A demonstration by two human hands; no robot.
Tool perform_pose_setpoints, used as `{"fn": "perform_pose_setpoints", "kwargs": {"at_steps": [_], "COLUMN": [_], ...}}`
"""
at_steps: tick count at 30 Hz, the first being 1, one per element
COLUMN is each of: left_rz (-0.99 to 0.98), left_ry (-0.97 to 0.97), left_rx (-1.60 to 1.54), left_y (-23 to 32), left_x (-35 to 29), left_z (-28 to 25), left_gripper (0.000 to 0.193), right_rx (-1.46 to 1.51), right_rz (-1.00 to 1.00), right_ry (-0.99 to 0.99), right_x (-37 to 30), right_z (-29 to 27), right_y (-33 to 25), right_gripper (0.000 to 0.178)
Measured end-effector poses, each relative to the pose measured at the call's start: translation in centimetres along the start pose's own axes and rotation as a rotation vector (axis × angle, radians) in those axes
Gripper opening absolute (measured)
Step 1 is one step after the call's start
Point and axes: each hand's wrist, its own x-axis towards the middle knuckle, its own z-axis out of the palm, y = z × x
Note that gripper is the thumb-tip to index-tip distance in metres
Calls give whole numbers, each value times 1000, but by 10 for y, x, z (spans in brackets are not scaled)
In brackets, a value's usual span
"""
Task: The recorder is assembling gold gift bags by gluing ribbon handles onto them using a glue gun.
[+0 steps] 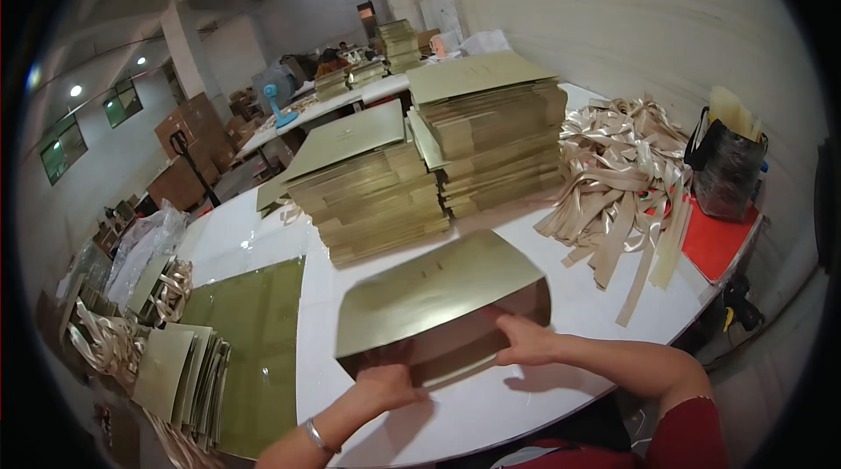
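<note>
A gold paper bag (442, 289) lies on its side on the white table, its mouth spread toward me. Two small slits mark its upper panel. My left hand (390, 377) grips the bag's near left edge, with the fingers reaching inside the mouth and partly hidden. At the right side of the mouth, my right hand (526, 339) holds the edge, its thumb against the inner wall. Behind the bag rise a tall stack of flat gold bags (499, 145) and a lower stack (368, 197).
Beige satin ribbons (626, 176) are heaped at the right, beside a red sheet (718, 237) and a dark plastic-wrapped container (727, 171). On the left are an olive-green mat (245, 338) and finished-looking gold bags with ribbons (180, 373). A blue fan (276, 105) stands farther back.
</note>
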Motion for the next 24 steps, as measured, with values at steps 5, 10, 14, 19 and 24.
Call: {"fn": "perform_pose_setpoints", "kwargs": {"at_steps": [5,10,14,19,24], "left_rz": [27,359,170,-1,522], "left_ry": [-422,-598,-395,-396,500], "left_rx": [189,341,-337,-796,-160], "left_y": [-41,-38,-42,-29,-31], "left_x": [-12,-13,-20,-31,-21], "left_z": [12,19,-26,-126,-119], "left_gripper": [51,27,21,22,21], "right_rx": [-651,-992,-426,-212,-499], "right_rz": [30,-293,74,-188,-761], "right_ry": [-198,-174,-139,-190,330], "right_x": [11,-10,-58,-100,-99], "right_z": [-13,-19,-71,-121,-129], "right_y": [35,25,-10,-50,-63], "right_gripper": [71,35,28,24,20]}}
